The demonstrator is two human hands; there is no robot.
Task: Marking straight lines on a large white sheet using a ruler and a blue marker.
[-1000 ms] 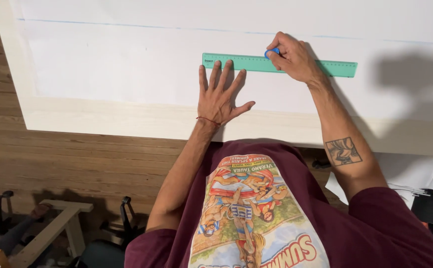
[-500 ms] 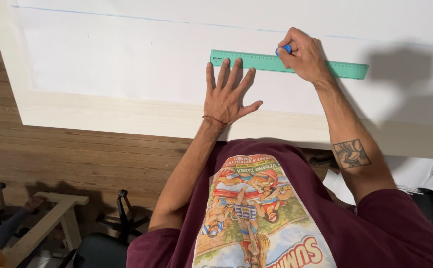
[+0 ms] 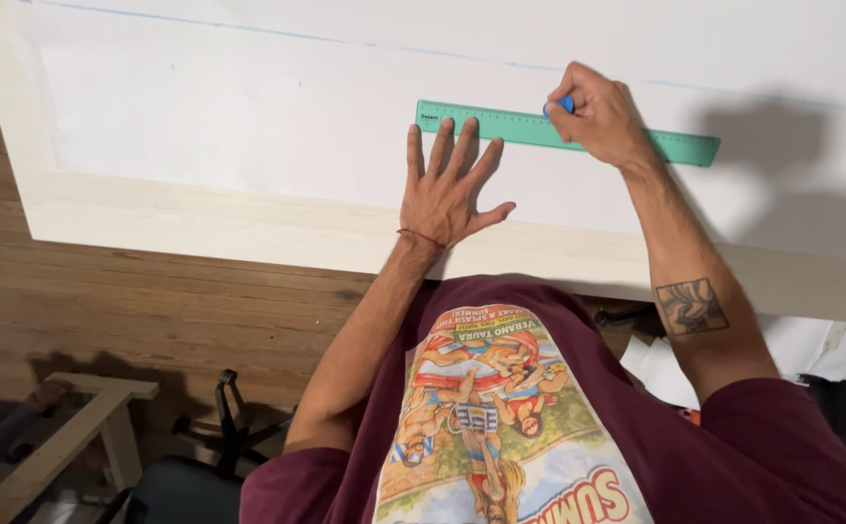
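A green plastic ruler [image 3: 500, 124] lies flat on a large white sheet [image 3: 248, 126] that covers a pale wooden tabletop [image 3: 199, 218]. My left hand [image 3: 447, 189] is spread flat, its fingertips pressing the ruler's near edge. My right hand [image 3: 602, 116] is shut on a blue pen [image 3: 564, 104] whose tip sits at the ruler's far edge, near its middle. A thin blue line [image 3: 277, 34] runs across the sheet farther up.
A wooden floor [image 3: 132, 301] lies under the table. At lower left stand a pale wooden trestle [image 3: 73, 427] and a black office chair [image 3: 219, 446]. Loose white papers [image 3: 821, 349] lie at lower right.
The view has shifted slightly, so ruler and hands sit a little right in frame. My right hand with the pen has moved a short way along the ruler. My left hand stays spread.
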